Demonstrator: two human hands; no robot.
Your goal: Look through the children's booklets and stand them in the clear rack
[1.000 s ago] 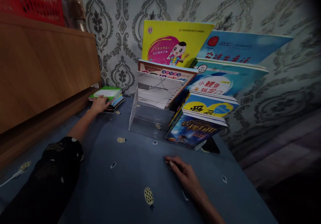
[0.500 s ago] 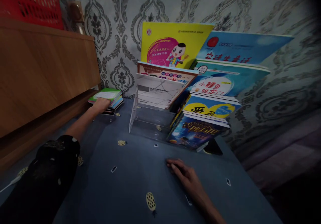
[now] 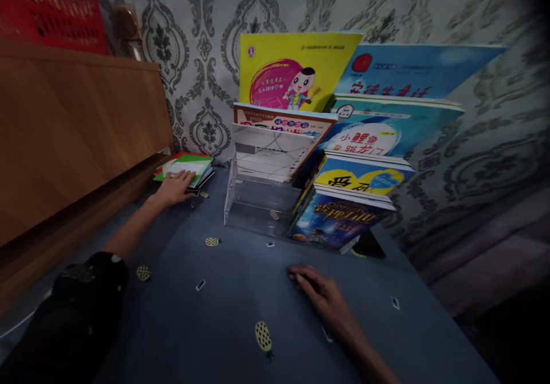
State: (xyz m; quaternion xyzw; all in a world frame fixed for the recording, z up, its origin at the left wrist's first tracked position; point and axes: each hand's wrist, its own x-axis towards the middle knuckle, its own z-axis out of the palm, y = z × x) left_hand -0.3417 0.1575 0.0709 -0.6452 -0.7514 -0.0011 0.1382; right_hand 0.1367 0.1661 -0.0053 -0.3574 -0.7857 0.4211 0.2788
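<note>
A small stack of thin books (image 3: pixel 201 160), with a green cover on top and a red edge behind it, lies flat at the back left. On its near side rests my left hand (image 3: pixel 175 187), fingers apart over the top cover; the thumb is not clearly visible. My right hand (image 3: pixel 320 292) lies on the dark blue tablecloth (image 3: pixel 223 315), its fingers curled in against the thumb and nothing visible in them. In front of it stands a clear acrylic book rack (image 3: pixel 262 198), with a white booklet (image 3: pixel 270 155) and a yellow picture book (image 3: pixel 296 57) in its left column.
The rack's right column holds several books, a dark blue one (image 3: pixel 330 223) foremost. A black flat object (image 3: pixel 372 245) lies beside it. A wooden cabinet (image 3: pixel 77 132) borders the left, with a red basket (image 3: pixel 51 17) on top. Patterned wallpaper (image 3: pixel 206 86) covers the wall behind.
The left hand's fingers have spread over the stack, and a red cover now shows behind the green one. The right hand keeps its curled pose; the view has shifted slightly.
</note>
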